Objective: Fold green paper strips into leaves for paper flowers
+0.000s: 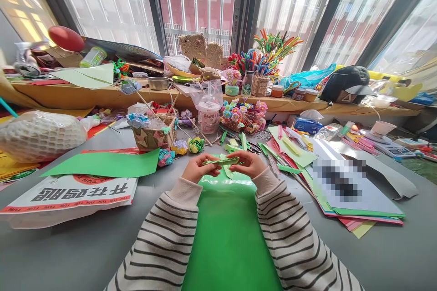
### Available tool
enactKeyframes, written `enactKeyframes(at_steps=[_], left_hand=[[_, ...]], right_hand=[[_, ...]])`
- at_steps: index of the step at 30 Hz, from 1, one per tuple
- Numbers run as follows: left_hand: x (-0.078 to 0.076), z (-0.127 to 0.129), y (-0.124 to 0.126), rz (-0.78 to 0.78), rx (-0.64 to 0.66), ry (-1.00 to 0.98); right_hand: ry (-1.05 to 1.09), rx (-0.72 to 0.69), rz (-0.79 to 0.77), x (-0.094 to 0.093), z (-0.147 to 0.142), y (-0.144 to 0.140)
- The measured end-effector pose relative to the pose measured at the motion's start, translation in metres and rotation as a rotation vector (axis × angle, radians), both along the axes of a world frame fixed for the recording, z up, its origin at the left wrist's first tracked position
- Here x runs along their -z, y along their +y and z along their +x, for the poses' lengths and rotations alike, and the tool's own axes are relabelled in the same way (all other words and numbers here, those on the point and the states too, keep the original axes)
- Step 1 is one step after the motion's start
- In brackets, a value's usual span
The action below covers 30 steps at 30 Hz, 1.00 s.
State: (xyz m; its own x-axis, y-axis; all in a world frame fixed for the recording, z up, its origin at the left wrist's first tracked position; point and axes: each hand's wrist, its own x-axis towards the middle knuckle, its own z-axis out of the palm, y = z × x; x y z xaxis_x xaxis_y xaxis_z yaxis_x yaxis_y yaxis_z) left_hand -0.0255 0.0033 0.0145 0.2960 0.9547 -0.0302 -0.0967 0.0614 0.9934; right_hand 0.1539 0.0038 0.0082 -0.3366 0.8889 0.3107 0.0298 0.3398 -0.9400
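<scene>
Head view: your two hands meet over the grey table point(85, 245).
Left hand point(200, 169): fingers curled, pinching the left end of the folded green paper piece point(221, 161).
Right hand point(249, 163): fingers closed on its right end.
Paper piece: held level between both hands, just above the green sheet point(227, 236).
Woven basket point(154, 135): beyond your left hand.

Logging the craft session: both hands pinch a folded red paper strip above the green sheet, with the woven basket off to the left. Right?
Not quite: the head view shows the folded paper strip is green, not red. The left hand and right hand do pinch it above the green sheet, woven basket to the left.
</scene>
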Motion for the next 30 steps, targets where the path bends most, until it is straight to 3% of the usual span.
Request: enactKeyframes(at_steps=[10, 18, 23, 30], left_hand=[[-0.002, 0.001, -0.003, -0.075, 0.102, -0.094], [-0.001, 0.004, -0.003, -0.04, -0.01, 0.003], [-0.006, 0.003, -0.005, 0.024, 0.011, 0.115], [-0.005, 0.008, -0.007, 0.025, -0.035, -0.015]], right_hand=[[0.146, 0.048, -0.06, 0.0, -0.01, -0.004], [0.051, 0.053, -0.034, 0.0, -0.009, -0.004], [0.04, 0.033, -0.163, 0.001, -0.009, -0.003], [0.138, 0.097, -0.262, 0.003, -0.013, -0.002]])
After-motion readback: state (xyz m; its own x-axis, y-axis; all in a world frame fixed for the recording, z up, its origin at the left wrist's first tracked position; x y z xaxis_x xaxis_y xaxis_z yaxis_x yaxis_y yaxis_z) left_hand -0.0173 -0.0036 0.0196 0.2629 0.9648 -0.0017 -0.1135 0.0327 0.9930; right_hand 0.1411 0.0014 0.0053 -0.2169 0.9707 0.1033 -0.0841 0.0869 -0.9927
